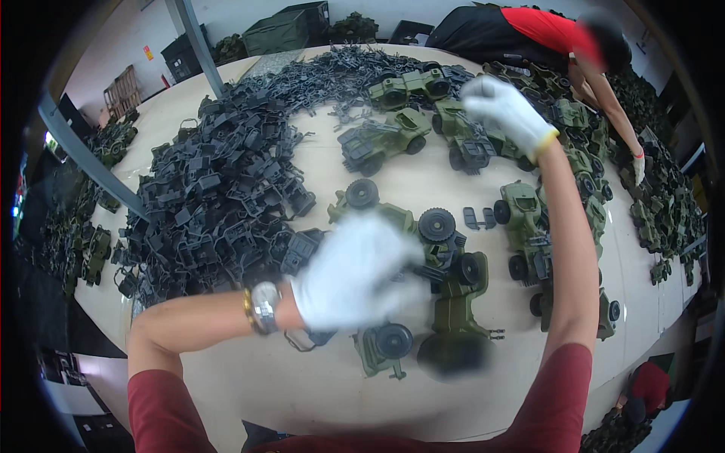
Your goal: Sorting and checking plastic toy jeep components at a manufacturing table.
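My left hand point(359, 272), in a white glove and smeared by motion, is over the near middle of the table. Its fingers cannot be made out. Just right of it are an olive-green toy military truck point(455, 306) and a black wheel point(436, 225). Farther off to the right, my right hand point(504, 109), also gloved, has its fingers curled in above a green toy jeep point(464, 136); whatever they hold is hidden. A green toy body with a black wheel point(393, 341) lies below my left hand, near the table's front.
A large heap of dark grey plastic parts point(219, 181) covers the left side. Small dark parts point(340, 72) spread along the back. Finished-looking green toy vehicles point(521, 215) stand at right. A co-worker in red point(544, 30) leans over the far right. A metal post point(195, 45) rises at left.
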Demonstrator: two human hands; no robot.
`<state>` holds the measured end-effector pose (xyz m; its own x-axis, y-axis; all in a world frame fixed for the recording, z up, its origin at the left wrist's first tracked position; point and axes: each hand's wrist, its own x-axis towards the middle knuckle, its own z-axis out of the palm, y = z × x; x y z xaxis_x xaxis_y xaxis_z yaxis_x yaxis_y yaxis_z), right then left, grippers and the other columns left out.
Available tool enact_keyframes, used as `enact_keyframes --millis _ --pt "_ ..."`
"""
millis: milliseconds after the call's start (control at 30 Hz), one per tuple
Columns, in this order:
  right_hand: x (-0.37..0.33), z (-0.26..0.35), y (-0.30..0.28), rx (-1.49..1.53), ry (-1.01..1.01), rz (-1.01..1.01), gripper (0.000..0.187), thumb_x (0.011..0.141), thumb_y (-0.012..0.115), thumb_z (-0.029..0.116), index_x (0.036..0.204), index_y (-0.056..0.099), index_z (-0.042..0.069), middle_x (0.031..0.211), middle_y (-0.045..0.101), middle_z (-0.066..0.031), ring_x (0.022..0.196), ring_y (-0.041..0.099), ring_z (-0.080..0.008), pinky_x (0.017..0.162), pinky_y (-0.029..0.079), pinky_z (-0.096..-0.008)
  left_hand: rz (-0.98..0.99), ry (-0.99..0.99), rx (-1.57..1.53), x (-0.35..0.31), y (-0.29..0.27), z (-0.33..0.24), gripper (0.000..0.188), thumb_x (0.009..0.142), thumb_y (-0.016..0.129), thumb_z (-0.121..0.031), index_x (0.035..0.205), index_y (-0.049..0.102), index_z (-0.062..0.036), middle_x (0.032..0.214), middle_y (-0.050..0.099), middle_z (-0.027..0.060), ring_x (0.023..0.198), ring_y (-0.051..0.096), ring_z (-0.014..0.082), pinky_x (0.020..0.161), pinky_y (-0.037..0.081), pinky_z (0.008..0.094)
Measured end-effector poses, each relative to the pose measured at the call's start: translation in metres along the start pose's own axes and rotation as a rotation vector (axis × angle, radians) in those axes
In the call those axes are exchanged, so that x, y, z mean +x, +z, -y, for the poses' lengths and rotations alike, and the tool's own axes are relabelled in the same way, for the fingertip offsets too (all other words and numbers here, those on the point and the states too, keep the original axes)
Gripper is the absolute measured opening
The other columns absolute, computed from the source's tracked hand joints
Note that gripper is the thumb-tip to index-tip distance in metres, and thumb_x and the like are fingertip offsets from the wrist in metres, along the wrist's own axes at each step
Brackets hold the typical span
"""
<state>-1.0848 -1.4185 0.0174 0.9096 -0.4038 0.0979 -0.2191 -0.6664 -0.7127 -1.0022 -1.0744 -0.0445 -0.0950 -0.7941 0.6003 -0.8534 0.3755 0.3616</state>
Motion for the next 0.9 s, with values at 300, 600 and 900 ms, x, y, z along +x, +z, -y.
enact_keyframes --millis 300,600,900 --pt "0.181 -0.072 0.056 -0.48 0.282 -0.449 0.105 0.069 0.083 0.06 0.157 0.032 0.034 0.166 0.014 -0.0187 0.145 0.033 -0.0454 0.113 0.038 -0.0589 0.101 -0.753 -0.075 0.084 0.008 0.22 0.087 0.07 0.088 -0.048 0.133 0.055 0.0001 0.125 0.063 0.0179 0.116 0.061 0.0266 0.101 0.048 0.0354" --pt "0.14 -0.112 0.058 -0.181 0.01 -0.328 0.062 0.075 0.083 0.029 0.13 0.059 0.014 0.123 0.068 -0.0133 0.112 0.064 -0.0271 0.099 0.047 -0.0349 0.171 -0.776 -0.479 0.073 0.011 0.207 0.064 0.071 0.091 -0.014 0.118 0.051 -0.001 0.108 0.063 0.0104 0.101 0.059 0.0161 0.09 0.051 0.0307" --pt "0.024 -0.055 0.091 0.141 -0.111 0.064 0.053 0.084 0.078 0.017 0.131 0.055 0.006 0.118 0.06 -0.0061 0.108 0.055 -0.0149 0.096 0.046 -0.0296 0.253 -0.589 -0.162 0.018 -0.013 0.139 0.057 0.063 0.095 -0.015 0.101 0.054 -0.003 0.096 0.063 0.0058 0.088 0.056 0.0126 0.08 0.05 0.0289"
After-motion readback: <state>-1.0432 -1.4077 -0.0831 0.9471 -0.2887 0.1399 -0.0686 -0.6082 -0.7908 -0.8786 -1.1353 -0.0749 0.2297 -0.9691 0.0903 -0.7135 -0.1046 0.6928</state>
